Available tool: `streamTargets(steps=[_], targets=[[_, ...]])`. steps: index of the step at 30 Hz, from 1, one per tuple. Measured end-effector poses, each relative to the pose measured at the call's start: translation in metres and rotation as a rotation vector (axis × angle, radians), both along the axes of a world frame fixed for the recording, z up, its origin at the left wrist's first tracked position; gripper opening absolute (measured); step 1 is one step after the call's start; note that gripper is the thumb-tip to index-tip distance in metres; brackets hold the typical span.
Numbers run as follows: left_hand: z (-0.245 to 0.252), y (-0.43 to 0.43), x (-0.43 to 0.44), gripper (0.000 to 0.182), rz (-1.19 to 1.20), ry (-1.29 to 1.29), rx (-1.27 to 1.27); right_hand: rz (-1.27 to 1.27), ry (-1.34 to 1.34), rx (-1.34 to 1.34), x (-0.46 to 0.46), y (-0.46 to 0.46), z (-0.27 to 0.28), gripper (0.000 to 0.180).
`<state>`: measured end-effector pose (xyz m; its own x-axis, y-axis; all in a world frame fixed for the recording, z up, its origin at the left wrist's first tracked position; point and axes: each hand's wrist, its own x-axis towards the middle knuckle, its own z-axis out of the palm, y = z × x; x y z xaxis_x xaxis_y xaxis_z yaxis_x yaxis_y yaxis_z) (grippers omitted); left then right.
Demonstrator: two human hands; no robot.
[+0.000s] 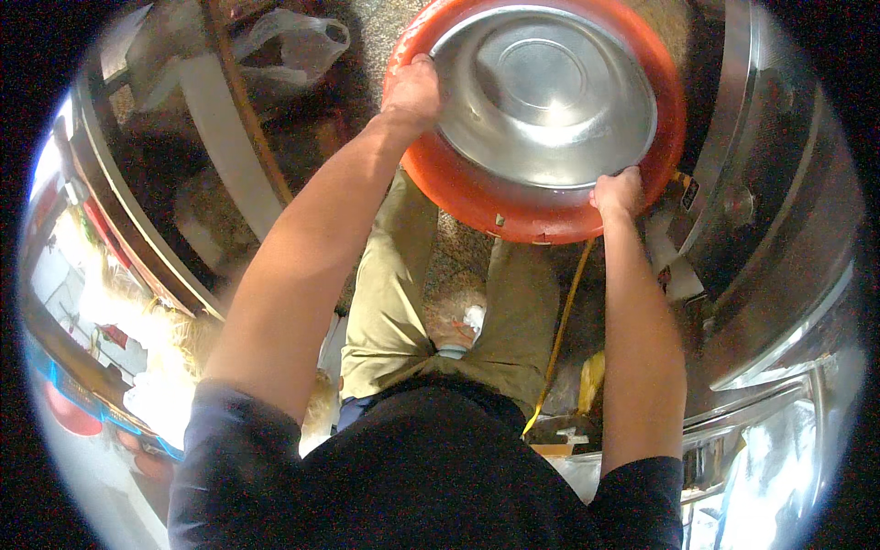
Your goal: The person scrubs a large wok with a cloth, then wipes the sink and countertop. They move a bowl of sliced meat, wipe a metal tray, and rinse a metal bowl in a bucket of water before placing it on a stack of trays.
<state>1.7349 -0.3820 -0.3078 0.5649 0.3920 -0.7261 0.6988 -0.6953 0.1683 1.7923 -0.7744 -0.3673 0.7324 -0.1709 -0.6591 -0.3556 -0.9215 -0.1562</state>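
A round, shiny metal basin (539,81) lies within a wider orange-red plastic basin (481,196), whose rim shows all around it. On the left, my left hand (414,88) grips the metal basin's edge and overlaps the plastic rim. Whether it also holds the plastic basin is hidden. At the near right, my right hand (620,191) has its fingers closed on the metal basin's edge. Nothing shows inside the metal basin except ring marks on its bottom. Chips mark the near rim of the plastic basin.
A clear plastic bag (295,48) lies at the upper left beside a pale board (220,137). Along the right runs a dark metal surface (763,227). A yellow strap (562,337) hangs near my right leg. Blue plastic baskets (103,402) stand at the lower left.
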Motion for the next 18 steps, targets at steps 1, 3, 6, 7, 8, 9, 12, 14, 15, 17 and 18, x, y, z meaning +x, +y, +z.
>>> streamTargets(steps=[1, 3, 6, 7, 8, 9, 12, 14, 15, 17, 18], targets=[[0.000, 0.000, 0.001, 0.040, 0.000, 0.000, 0.005, -0.003, 0.003, 0.007, 0.001, 0.002, 0.003, 0.026], [0.001, -0.001, 0.002, 0.041, 0.002, -0.001, 0.017, -0.009, 0.006, 0.025, 0.005, 0.007, 0.009, 0.028], [0.006, -0.003, 0.002, 0.037, 0.003, -0.047, 0.023, 0.017, 0.027, 0.025, 0.010, 0.011, 0.014, 0.028], [0.008, -0.003, 0.003, 0.039, -0.023, -0.023, 0.040, 0.027, 0.025, 0.029, 0.012, 0.012, 0.016, 0.028], [0.008, -0.004, 0.004, 0.040, -0.001, -0.018, 0.028, 0.037, 0.023, 0.033, 0.013, 0.013, 0.016, 0.028], [0.009, -0.004, 0.006, 0.040, 0.015, -0.008, 0.024, 0.042, 0.008, 0.046, 0.013, 0.014, 0.016, 0.028], [0.008, -0.006, 0.007, 0.041, 0.157, -0.064, -0.001, 0.060, -0.022, 0.039, 0.014, 0.016, 0.015, 0.028], [0.007, -0.007, 0.007, 0.041, 0.158, -0.075, 0.007, 0.072, -0.031, 0.000, 0.014, 0.017, 0.014, 0.029], [0.007, -0.006, 0.007, 0.041, 0.096, -0.053, 0.026, 0.075, -0.032, -0.028, 0.014, 0.018, 0.013, 0.029], [0.006, -0.006, 0.007, 0.041, 0.028, -0.020, 0.042, 0.081, -0.034, -0.049, 0.014, 0.017, 0.011, 0.029], [0.005, -0.005, 0.007, 0.041, 0.024, -0.010, 0.040, 0.084, -0.035, -0.041, 0.014, 0.017, 0.011, 0.030]])
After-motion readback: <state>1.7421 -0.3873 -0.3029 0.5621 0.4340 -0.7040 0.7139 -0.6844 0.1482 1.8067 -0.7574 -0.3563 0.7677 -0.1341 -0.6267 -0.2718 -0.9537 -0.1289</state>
